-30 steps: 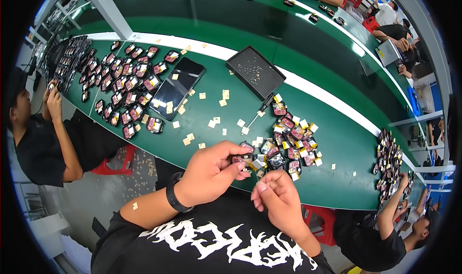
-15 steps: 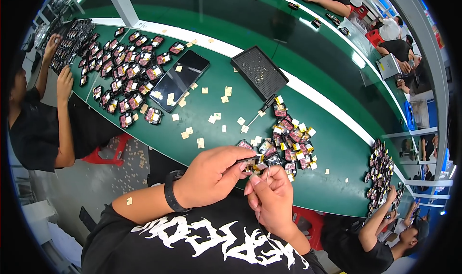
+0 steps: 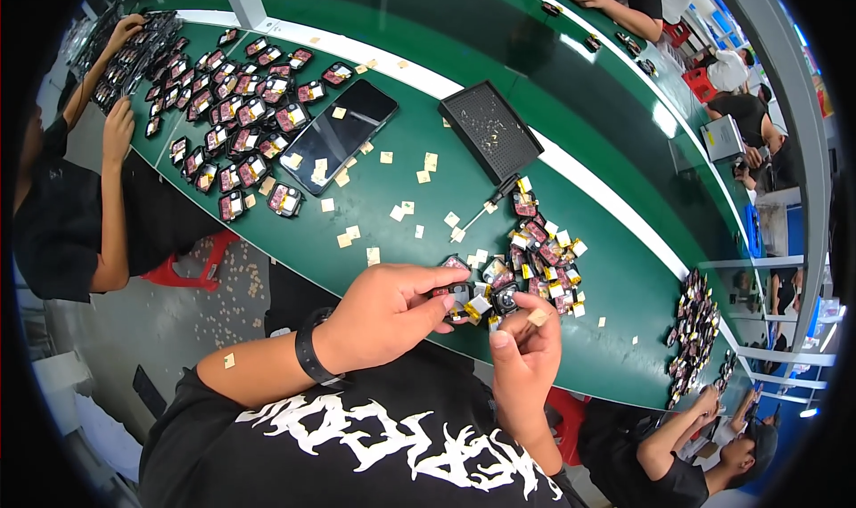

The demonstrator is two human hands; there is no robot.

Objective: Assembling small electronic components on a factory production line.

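My left hand (image 3: 383, 316) is closed, pinching a small black-cased device (image 3: 456, 297) between thumb and fingers. Close by on the right, my right hand (image 3: 524, 361) has its fingers curled in toward the thumb. A small beige paper square (image 3: 538, 317) shows against its fingers; whether it is gripped or just stuck there I cannot tell. Any thin tool in that hand is hidden. Just beyond both hands lies a heap of similar devices (image 3: 546, 256) with pink faces and white-and-yellow parts. At the heap's far end rests a screwdriver (image 3: 489, 206) with a dark handle.
A black phone (image 3: 357, 124) and a black tray (image 3: 489, 129) lie on the green table (image 3: 392, 223), among scattered beige squares (image 3: 397, 212). More devices (image 3: 250, 111) cover the left side. Co-workers sit left (image 3: 67, 214) and right (image 3: 664, 463).
My right hand has moved right and slightly up, away from the device in my left hand. A beige square now shows at its fingers. The thin metal strand seen below it is gone from sight.
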